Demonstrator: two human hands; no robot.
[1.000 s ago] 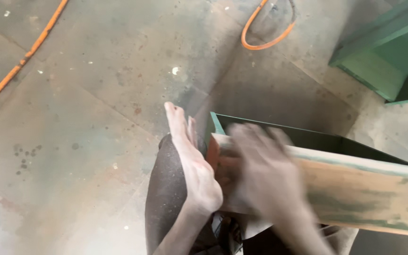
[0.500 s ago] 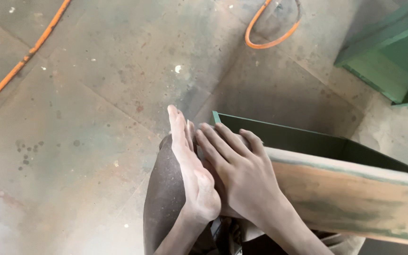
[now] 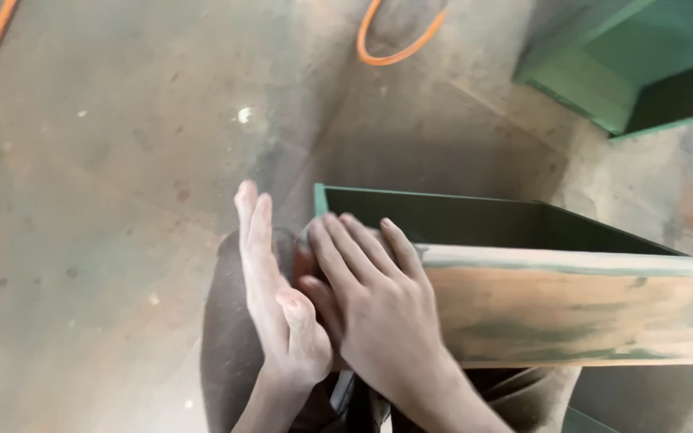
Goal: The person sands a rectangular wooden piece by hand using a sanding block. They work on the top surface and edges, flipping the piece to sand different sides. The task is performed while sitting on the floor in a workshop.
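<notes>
A green-painted wooden box (image 3: pixel 571 313) lies on its side across my lap. Its near panel is rubbed down to bare brownish wood. My right hand (image 3: pixel 378 317) lies flat on the left end of that panel, fingers pointing up to the rim. A small reddish-brown sheet (image 3: pixel 306 269) peeks out from under it; I cannot tell its full size. My left hand (image 3: pixel 274 297) stands edge-on, fingers straight and together, against the box's left end, holding nothing.
My leg in dark trousers (image 3: pixel 226 361) is under the box's left end. Dusty concrete floor (image 3: pixel 106 200) spreads to the left. An orange cable (image 3: pixel 399 48) loops at the top, and a second green box (image 3: pixel 603 72) stands at the top right.
My right hand was blurred in motion further right on the panel. It has slid left to the corner and now rests still. My left hand has stayed at the box's end.
</notes>
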